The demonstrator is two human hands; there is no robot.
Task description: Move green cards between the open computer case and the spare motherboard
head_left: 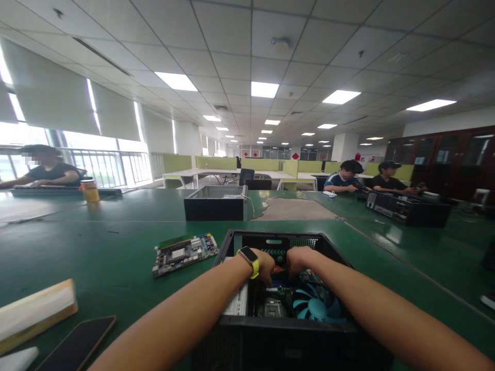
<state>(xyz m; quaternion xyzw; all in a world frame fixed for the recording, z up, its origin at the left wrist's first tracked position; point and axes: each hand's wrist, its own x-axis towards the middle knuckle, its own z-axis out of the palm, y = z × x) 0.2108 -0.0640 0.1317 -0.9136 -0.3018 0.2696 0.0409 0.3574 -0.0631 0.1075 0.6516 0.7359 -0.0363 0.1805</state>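
Inside an open black computer case (288,325), the left hand (266,265) and right hand (297,262) sit close together, fingers curled, their tips too hidden to tell how tightly they close or whether they hold anything. Just nearer the wearer than the hands are a circuit board (273,309) and a blue fan (315,308), any print too small to read; both forearms slant inward, a watch (249,256) on the left wrist.

Black computer case (294,337) with dotted grille (303,240); blue fan (317,309); yellow-green watch strap (255,269); green tabletop (116,257)
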